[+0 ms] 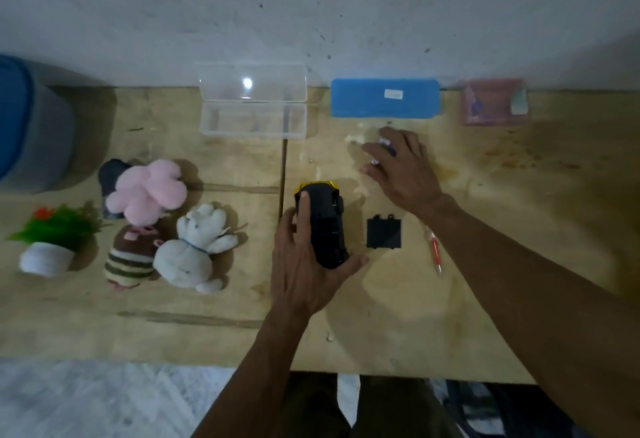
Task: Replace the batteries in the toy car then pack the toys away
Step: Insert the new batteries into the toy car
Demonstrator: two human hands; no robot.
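Observation:
The toy car (327, 223) lies upside down on the wooden table, black underside up, yellow body showing at its far end. My left hand (304, 264) grips it from the left, thumb round its near end. The black battery cover (383, 233) lies flat just right of the car. My right hand (401, 167) hovers beyond the cover, its fingers holding small batteries (386, 147), partly hidden. A clear plastic box (252, 105) stands open at the back. Three plush toys lie at the left: a pink one (149, 192), a striped brown one (133, 254) and a grey-white one (194, 247).
A blue case (384, 98) and a pink box (495, 102) sit against the back wall. A red screwdriver (434, 247) lies under my right forearm. A potted fake plant (52, 240) and a blue-grey bin (31, 126) stand at the far left.

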